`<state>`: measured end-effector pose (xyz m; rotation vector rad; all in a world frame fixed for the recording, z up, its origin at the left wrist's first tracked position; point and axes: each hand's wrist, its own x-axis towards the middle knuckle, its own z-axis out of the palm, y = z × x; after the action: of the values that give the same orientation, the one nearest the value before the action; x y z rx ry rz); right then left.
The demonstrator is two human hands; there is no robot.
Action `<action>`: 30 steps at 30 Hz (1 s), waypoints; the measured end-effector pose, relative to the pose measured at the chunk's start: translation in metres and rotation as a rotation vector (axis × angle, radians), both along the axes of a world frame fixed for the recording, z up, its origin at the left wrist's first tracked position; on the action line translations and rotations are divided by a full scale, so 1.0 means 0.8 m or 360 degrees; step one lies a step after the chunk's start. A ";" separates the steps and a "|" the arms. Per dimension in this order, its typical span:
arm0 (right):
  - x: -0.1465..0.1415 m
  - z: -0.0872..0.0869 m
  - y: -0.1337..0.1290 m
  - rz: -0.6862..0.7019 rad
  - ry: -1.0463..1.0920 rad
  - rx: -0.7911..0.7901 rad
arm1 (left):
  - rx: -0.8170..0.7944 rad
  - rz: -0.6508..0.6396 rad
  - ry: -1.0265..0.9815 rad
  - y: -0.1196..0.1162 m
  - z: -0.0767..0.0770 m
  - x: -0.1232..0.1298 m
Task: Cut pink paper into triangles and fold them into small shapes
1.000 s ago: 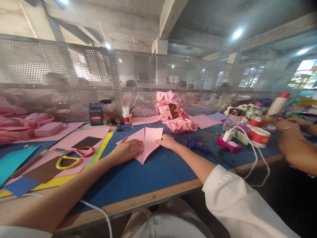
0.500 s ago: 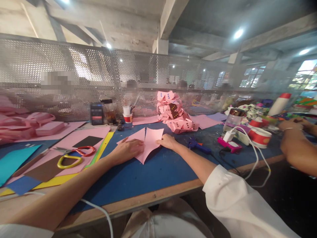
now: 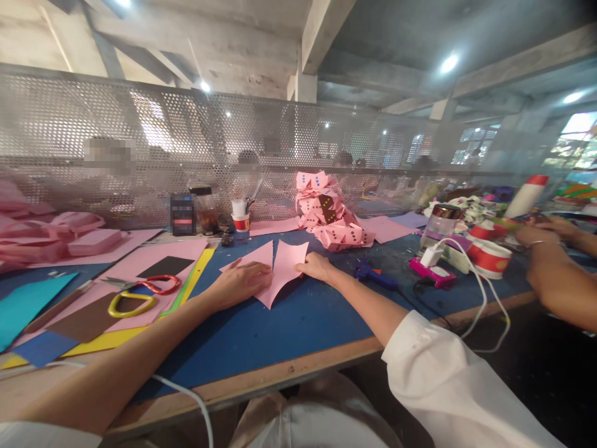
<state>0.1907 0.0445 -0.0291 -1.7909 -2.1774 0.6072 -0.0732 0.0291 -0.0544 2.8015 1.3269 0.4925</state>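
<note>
A sheet of pink paper lies on the blue tabletop in front of me, with a narrow V-shaped gap running down from its far edge. The two parts meet near the bottom; whether they are still joined there, I cannot tell. My left hand rests flat over the left part, fingers stretched out and partly covering the gap's lower end. At the right edge, my right hand pinches the paper between thumb and fingers, and that part curves up slightly. Behind it stands a heap of folded pink paper pieces with coloured dots.
Scissors with red and yellow handles lie on coloured sheets at left. A blue glue gun, a pink power strip and a white cable are at right. Beyond them is another person's arm. A perforated screen closes the back.
The gap at the far edge of the pink paper has widened slightly as my right hand shifted a little rightward. My left hand stays put. The other person's hand has moved slightly left.
</note>
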 end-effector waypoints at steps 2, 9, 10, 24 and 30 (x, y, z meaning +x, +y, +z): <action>0.000 0.000 -0.001 -0.0009 0.0030 0.0023 | 0.0005 -0.0012 0.0008 -0.001 0.001 0.001; 0.001 -0.003 0.000 -0.0056 0.0103 0.0118 | 0.0041 -0.0064 0.0021 -0.003 0.000 0.000; 0.001 -0.005 0.001 -0.0071 0.0093 0.0127 | 0.0060 -0.0062 0.0011 -0.003 0.000 0.000; -0.001 -0.008 0.003 -0.0080 0.0008 0.0174 | 0.0068 -0.0137 0.0032 -0.006 0.007 0.003; -0.002 -0.007 0.002 -0.0059 -0.0010 0.0156 | 0.0039 -0.0066 -0.0051 -0.006 0.006 0.004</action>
<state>0.1895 0.0464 -0.0350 -1.7810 -2.1339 0.4784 -0.0697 0.0242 -0.0496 2.8218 1.2627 0.5539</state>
